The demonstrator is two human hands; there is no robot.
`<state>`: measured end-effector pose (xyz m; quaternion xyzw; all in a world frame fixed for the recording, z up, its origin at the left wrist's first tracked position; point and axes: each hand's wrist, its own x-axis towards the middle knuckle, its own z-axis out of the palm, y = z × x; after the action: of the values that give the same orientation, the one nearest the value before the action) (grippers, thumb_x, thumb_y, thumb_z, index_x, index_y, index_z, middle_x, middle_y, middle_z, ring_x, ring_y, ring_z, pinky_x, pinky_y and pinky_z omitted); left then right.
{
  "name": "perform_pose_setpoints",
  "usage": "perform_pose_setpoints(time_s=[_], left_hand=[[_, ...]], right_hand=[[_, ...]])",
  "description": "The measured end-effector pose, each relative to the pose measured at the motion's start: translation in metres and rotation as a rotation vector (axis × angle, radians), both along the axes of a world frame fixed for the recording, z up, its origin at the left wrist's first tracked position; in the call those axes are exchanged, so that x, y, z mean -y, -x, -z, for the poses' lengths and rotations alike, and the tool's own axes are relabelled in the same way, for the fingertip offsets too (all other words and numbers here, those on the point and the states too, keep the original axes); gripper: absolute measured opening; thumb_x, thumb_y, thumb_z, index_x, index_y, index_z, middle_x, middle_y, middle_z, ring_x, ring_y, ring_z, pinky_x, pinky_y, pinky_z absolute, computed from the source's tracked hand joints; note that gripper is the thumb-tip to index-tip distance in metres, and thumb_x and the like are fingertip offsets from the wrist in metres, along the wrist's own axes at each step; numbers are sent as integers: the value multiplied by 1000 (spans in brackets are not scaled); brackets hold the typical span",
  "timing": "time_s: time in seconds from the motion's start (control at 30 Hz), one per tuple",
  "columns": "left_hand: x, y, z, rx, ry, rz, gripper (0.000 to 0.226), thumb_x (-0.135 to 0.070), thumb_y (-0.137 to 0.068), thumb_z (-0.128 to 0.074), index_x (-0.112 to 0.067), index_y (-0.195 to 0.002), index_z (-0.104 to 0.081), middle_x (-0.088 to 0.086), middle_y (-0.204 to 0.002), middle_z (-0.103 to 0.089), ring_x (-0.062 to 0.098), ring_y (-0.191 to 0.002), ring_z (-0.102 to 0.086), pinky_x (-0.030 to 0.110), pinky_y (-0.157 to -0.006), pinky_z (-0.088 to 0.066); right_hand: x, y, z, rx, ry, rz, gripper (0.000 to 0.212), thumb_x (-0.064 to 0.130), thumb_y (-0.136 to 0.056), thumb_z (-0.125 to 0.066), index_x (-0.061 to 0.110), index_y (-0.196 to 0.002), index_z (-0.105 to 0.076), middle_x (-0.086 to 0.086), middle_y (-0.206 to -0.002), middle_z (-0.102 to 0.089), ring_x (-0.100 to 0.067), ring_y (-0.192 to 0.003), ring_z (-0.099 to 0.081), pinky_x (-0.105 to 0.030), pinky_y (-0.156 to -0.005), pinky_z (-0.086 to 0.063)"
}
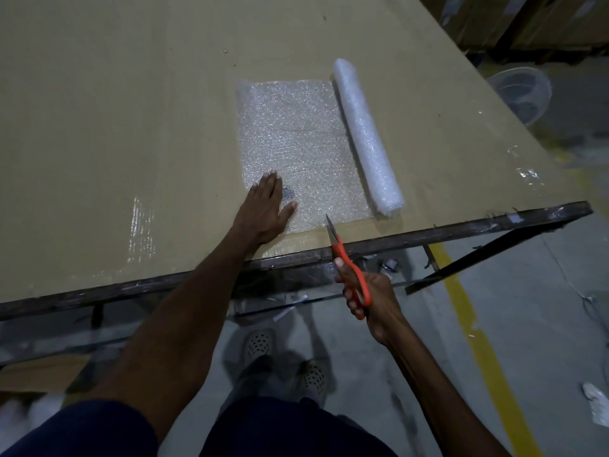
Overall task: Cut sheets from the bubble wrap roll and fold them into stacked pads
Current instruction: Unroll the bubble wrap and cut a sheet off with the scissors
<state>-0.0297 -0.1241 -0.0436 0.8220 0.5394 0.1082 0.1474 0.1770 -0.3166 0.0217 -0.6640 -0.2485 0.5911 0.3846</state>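
A bubble wrap roll (367, 136) lies on the tan table (115, 110), running from the far side toward the near edge. A sheet of bubble wrap (296, 133) is unrolled flat to its left, still joined to the roll. My left hand (267, 206) presses flat, fingers spread, on the sheet's near left corner. My right hand (365, 291) holds orange-handled scissors (346, 258) just off the table's near edge. The blades point at the sheet's near edge, beside the roll's end.
The table's dark metal rim (428, 229) runs along the near side, with frame bars below. A clear plastic basket (520, 90) sits on the floor at the right. A yellow floor line (474, 324) passes on the right. Cardboard boxes (527, 21) stand at the back.
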Motion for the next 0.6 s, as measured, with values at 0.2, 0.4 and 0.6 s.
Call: perform_pose_setpoints(time_s=[0.2, 0.4, 0.6], left_hand=[[-1, 1, -4, -18, 44, 16, 75, -50, -105, -29, -1, -157, -7, 17, -166, -1, 28, -154, 2, 43, -123, -2], [1, 2, -3, -20, 44, 12, 76, -52, -105, -26, -1, -157, -6, 17, -166, 0, 28, -154, 2, 43, -123, -1], [3, 2, -3, -18, 28, 4, 76, -52, -105, -28, 0, -157, -8, 18, -165, -2, 29, -154, 1, 42, -123, -1]], right_hand=[[5, 4, 8, 13, 7, 42, 68, 40, -72, -84, -16, -106, -67, -3, -51, -54, -10, -37, -40, -19, -34, -30], [-3, 7, 4, 23, 22, 63, 60, 40, -80, -83, -15, -99, -69, -6, -53, -49, -13, -38, -37, -21, -37, -25], [-20, 10, -2, 36, 43, 39, 50, 45, -80, -84, -2, -91, -74, -3, -52, -51, -11, -39, -39, -20, -35, -28]])
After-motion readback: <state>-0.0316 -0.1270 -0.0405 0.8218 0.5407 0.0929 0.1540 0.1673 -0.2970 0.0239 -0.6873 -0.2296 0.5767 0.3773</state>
